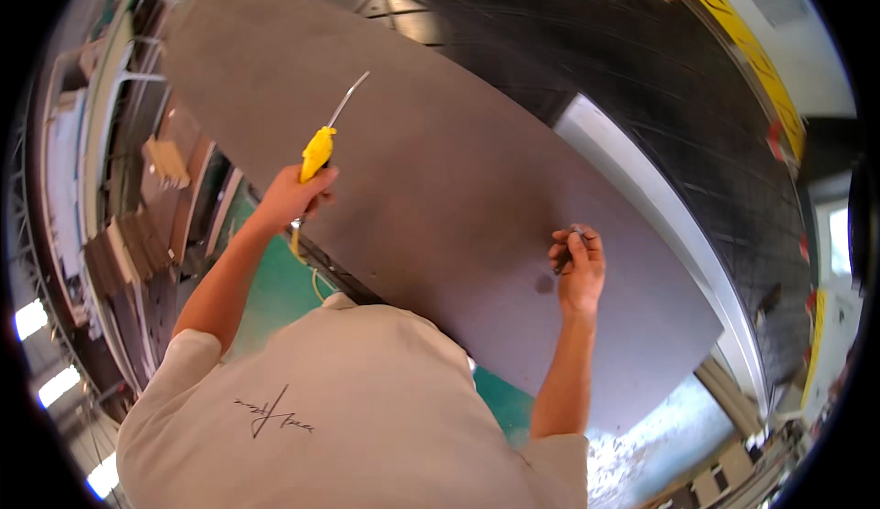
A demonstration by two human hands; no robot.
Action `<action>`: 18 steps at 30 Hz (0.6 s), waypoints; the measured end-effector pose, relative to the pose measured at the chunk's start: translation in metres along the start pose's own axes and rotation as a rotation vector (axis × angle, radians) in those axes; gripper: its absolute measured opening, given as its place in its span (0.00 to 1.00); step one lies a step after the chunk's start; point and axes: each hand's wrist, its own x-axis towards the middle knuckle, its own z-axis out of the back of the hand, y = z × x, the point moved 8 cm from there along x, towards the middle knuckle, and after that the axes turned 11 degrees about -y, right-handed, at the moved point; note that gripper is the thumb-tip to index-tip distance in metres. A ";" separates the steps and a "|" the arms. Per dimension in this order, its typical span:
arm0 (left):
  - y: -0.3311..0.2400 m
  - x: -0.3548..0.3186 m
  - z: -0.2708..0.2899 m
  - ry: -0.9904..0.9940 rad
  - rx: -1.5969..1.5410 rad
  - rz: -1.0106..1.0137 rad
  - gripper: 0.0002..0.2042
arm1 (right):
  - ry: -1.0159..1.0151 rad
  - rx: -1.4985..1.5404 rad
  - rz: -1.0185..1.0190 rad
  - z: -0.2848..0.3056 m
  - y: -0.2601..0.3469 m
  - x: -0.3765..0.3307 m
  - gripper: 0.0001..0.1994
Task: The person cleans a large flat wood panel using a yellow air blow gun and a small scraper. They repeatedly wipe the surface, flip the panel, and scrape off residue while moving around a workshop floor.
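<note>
Workshop clutter fills the left edge of the frame, with stacked boards (128, 252) and shelving beside a green floor (275, 289). Across the middle lies a large grey panel (440, 170), running from the upper left toward the lower right, with a black ribbed surface (660, 78) beyond it in the upper right. At centre left, the left hand (295, 196) is closed round the yellow handle of an air blow gun (321, 142), whose thin metal nozzle points up and right over the panel. At centre right, the right hand (577, 266) rests on the panel, fingertips pinched together on a small dark object (576, 231) too tiny to identify. A small dark spot (544, 284) marks the panel just left of that hand.
</note>
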 end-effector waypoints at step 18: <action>0.036 0.123 0.120 -0.164 0.340 -0.878 0.19 | 0.190 -0.522 0.221 -0.306 -0.012 0.061 0.10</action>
